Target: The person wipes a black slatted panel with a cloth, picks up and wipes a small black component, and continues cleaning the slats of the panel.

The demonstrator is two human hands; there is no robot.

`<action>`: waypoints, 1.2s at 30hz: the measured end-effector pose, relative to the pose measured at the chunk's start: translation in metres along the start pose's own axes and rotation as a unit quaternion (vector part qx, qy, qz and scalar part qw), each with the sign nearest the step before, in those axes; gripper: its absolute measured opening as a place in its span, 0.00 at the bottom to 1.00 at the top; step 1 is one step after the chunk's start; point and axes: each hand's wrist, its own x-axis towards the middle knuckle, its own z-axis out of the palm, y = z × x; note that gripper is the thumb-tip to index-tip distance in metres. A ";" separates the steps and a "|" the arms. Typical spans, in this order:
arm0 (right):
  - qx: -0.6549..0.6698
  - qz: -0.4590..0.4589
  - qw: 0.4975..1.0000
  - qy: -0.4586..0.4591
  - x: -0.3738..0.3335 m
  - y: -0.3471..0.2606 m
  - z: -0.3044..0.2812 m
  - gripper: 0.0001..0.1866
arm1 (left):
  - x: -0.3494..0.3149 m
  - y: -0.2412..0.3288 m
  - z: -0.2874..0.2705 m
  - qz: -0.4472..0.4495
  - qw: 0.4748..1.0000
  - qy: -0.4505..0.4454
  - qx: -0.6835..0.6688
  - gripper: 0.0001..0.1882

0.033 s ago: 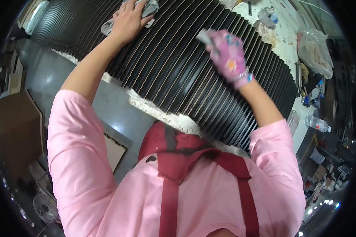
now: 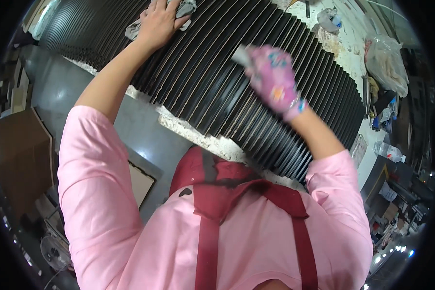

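Dark strips (image 2: 203, 63): before you, spanning 12 o'clock.
Gloved right hand (image 2: 273, 79): 1 o'clock, your fingers curled round a blurred pale piece (image 2: 241, 56).
Bare left hand (image 2: 157, 25): farther, 11 o'clock, half-spread on grey cloth (image 2: 187, 8); grip unclear.
Rubbing: apparently your step.
Next stroke: likely wants even pressure lengthwise.

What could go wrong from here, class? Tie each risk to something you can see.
The left hand is bare on the grey cloth; if the dark strips have sharp edges, it might get nicked.

The right hand, in a pink patterned glove, holds a pale piece over the strips, and could perhaps scuff one.

If the closely spaced strips are loose, a push might shift them.
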 end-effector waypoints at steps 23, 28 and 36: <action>0.123 -0.163 0.976 -0.075 -0.037 0.020 -0.030 0.11 | -0.003 0.065 -0.008 -0.041 0.995 -0.070 -0.058 0.28; 0.051 0.114 0.986 0.109 0.031 0.184 -0.002 0.25 | 0.015 0.080 -0.008 -0.010 0.996 -0.068 -0.051 0.28; 0.132 -0.245 0.959 -0.056 -0.060 0.014 -0.027 0.17 | -0.001 0.071 -0.009 -0.036 0.994 -0.087 -0.053 0.28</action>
